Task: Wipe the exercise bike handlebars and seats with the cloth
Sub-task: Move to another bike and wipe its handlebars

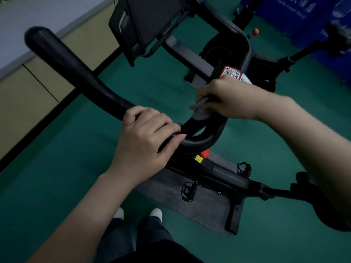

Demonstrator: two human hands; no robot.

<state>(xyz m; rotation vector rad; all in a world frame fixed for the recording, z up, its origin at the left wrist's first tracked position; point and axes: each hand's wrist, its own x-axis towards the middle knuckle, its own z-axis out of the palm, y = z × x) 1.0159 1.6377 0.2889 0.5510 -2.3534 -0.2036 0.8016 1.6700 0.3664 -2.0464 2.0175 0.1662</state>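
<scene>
A black handlebar (pixel 76 73) of the near exercise bike runs from upper left down to a curved centre loop. My left hand (pixel 146 137) grips the bar where it meets the loop. My right hand (pixel 228 99) holds a grey cloth (pixel 201 111) and presses it against the loop's right side, just below a red and white QR sticker (pixel 230 72). The bike's black seat (pixel 326 205) shows at the right edge, partly hidden by my right forearm.
A tablet holder (pixel 150 21) stands above the bars. A second bike (pixel 266 59) stands behind on the green floor (pixel 57 168). A grey mat (pixel 199 205), pedals (pixel 188 190) and a red knob (pixel 204 153) lie below. My feet are at the bottom.
</scene>
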